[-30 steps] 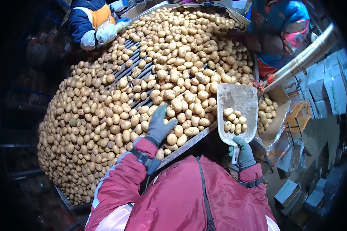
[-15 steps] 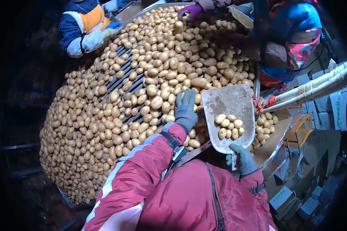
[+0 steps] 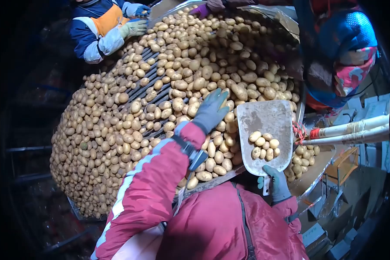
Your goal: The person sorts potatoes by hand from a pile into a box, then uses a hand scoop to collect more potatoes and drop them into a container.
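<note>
My right hand (image 3: 279, 185), in a grey-green glove, is closed around the short white handle of a worn metal scoop (image 3: 264, 117). Several small potatoes (image 3: 263, 145) lie in the scoop near its handle end. My left hand (image 3: 210, 111), gloved in the same colour, rests on the big heap of potatoes (image 3: 112, 121) left of the scoop. Its fingers are stretched out over the potatoes, and one potato shows beside the fingertips. Whether the palm touches any potato is hidden.
Dark slats (image 3: 150, 82) show between the potatoes. A co-worker's gloved hand (image 3: 134, 28) is at the far left edge, another's purple glove (image 3: 200, 11) at the back. White poles (image 3: 351, 132) jut in from the right. More potatoes (image 3: 304, 160) lie in a box beside the scoop.
My left hand has turned to the right, its spread fingers drawing closer together over the potatoes. The scoop stays in my right hand with its potatoes. The purple glove has moved left.
</note>
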Available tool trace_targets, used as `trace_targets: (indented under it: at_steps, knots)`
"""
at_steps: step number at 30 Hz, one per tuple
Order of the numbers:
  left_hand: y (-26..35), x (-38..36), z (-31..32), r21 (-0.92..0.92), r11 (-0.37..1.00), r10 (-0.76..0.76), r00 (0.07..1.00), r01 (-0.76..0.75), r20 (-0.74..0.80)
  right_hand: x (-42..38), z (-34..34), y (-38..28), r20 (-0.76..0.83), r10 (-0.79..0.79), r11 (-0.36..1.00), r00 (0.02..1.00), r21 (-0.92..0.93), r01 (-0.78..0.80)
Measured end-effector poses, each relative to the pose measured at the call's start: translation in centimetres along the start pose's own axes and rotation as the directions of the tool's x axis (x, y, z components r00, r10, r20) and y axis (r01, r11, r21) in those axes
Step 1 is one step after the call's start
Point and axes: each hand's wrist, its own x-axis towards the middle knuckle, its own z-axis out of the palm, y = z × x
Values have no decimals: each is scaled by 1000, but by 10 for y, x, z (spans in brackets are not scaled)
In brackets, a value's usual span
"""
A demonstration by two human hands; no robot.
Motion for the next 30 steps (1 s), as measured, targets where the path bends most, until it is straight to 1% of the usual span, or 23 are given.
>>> trace_targets:
  at_steps: [1, 2, 3, 4, 5, 6, 7, 9, 10, 12, 13, 15, 17, 18, 19, 21, 22, 23, 24, 25, 27, 29, 30]
  knots:
    - [0, -6, -18, -82, 996, 26, 999, -24, 31, 4, 3, -3, 26, -24, 1000, 999, 7, 24]
    - [2, -17, -38, -97, 995, -10, 1000, 12, 20, 10, 5, -4, 41, -24, 1000, 999, 1, 24]
    - [-2, -28, -52, -12, 999, -53, 998, 53, -40, 17, 6, -5, 61, -8, 1000, 998, -16, 9]
    - [-27, -39, -53, 15, 1000, -25, 984, 28, -174, 22, 7, -7, 79, 9, 999, 997, -35, -6]
    - [-38, -50, -62, 99, 988, -86, 961, 116, -261, 23, 10, -10, 87, 11, 999, 996, -45, -7]
    - [-57, -63, -65, 177, 959, -161, 942, 220, -295, 27, 13, -13, 93, 35, 999, 995, -38, -32]
    - [-66, -74, -73, 221, 914, -276, 920, 341, -280, 31, 16, -14, 96, 63, 998, 993, -32, -60]
    - [-85, -92, -75, 86, 890, -414, 873, 448, -260, 41, 15, -12, 116, 80, 997, 990, -23, -77]
    - [-92, -96, -66, 86, 885, -422, 867, 457, -264, 42, 16, -13, 125, 78, 997, 989, -31, -75]
    - [-99, -94, -41, 189, 813, -506, 828, 551, -242, 43, 23, -18, 134, 75, 996, 988, -50, -69]
    - [-79, -83, -44, 113, 812, -542, 811, 573, -219, 40, 26, -21, 111, 91, 995, 990, -57, -85]
    - [-48, -62, -36, -116, 842, -539, 814, 526, -216, 37, 28, -23, 83, 110, 992, 991, -75, -104]
    - [-34, -38, -27, -180, 845, -534, 818, 504, -214, 37, 29, -24, 96, 101, 989, 990, -119, -89]
    - [-22, -30, -23, -1, 887, -450, 862, 463, -235, 38, 29, -22, 92, 95, 989, 991, -126, -83]
    - [-9, -22, -15, -76, 919, -394, 889, 387, -234, 40, 27, -19, 104, 96, 990, 990, -115, -84]
    - [2, -14, 9, 113, 971, -189, 967, 210, -173, 40, 27, -20, 106, 82, 992, 991, -101, -71]
    - [6, -9, 7, 103, 974, -184, 968, 203, -173, 35, 30, -20, 87, 105, 991, 991, -91, -97]
    - [10, -3, 5, 99, 991, -74, 977, 95, -199, 32, 33, -20, 69, 130, 989, 989, -78, -125]
    - [13, 5, 3, 100, 995, 39, 973, -17, -225, 31, 35, -18, 77, 104, 991, 992, -91, -97]
    - [3, 15, 4, 92, 995, 46, 975, -26, -219, 26, 37, -16, 66, 101, 992, 993, -82, -96]
    - [-33, 53, -4, 197, 966, 213, 944, -166, -253, 18, 41, -14, -6, 105, 994, 994, -18, -105]
    - [-49, 98, -32, 103, 994, 46, 973, -23, -228, 16, 36, -9, -1, 125, 992, 992, 0, -125]
    - [-58, 117, -44, 105, 994, -8, 978, 31, -210, 15, 34, -6, -5, 131, 991, 991, 24, -131]
